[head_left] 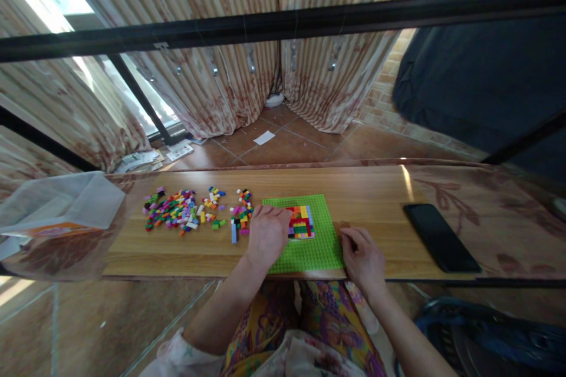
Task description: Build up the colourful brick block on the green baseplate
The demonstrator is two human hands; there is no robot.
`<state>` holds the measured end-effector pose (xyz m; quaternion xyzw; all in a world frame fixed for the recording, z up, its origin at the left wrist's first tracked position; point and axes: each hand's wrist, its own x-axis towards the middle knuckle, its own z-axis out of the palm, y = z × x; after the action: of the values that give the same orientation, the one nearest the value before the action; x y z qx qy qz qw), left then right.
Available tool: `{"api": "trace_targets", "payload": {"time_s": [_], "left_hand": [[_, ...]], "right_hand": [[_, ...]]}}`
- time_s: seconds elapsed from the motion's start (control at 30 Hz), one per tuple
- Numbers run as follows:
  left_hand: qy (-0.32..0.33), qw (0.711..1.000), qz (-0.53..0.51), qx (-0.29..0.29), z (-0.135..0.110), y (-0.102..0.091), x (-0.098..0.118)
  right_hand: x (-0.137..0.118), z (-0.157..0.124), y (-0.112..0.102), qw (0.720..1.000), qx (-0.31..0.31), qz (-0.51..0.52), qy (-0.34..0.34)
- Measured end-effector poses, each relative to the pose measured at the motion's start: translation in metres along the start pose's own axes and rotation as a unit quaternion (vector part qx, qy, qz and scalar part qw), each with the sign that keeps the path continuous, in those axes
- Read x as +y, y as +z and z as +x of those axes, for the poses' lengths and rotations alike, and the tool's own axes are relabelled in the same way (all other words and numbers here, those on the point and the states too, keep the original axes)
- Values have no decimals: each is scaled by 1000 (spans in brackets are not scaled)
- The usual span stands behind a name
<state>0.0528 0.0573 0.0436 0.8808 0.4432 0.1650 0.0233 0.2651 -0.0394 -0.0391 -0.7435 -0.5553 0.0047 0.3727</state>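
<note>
**Two hands at one green baseplate**

The left hand [267, 235] lies palm-down on the baseplate [309, 253], fingertips at its one brick patch [301, 222]; its grasp cannot be told. The right hand [363, 254], loosely curled and holding nothing, touches the plate's edge. Left of the left hand lie loose bricks [177, 212], then one clear bag [57, 206], its contents unclear.

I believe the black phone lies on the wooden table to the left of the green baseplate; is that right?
Not quite. The head view shows the black phone lying on the wooden table to the right of the green baseplate. It is the loose bricks that lie to the baseplate's left.
</note>
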Motion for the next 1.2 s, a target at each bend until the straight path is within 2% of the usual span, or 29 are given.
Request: {"api": "trace_targets", "payload": {"time_s": [0.13,0.5,0.87,1.2], "left_hand": [[4,1000,10,-3,-2,0,2],[-35,999,33,20,-16,4,9],[-38,999,28,-27,-27,16,10],[-63,997,26,-47,-22,16,19]], "right_hand": [[-1,1,0,1000,0,3,-1],[-4,1,-2,1000,4,3,-1],[-2,0,-1,1000,2,5,-3],[4,-1,1,1000,5,-5,-12]]}}
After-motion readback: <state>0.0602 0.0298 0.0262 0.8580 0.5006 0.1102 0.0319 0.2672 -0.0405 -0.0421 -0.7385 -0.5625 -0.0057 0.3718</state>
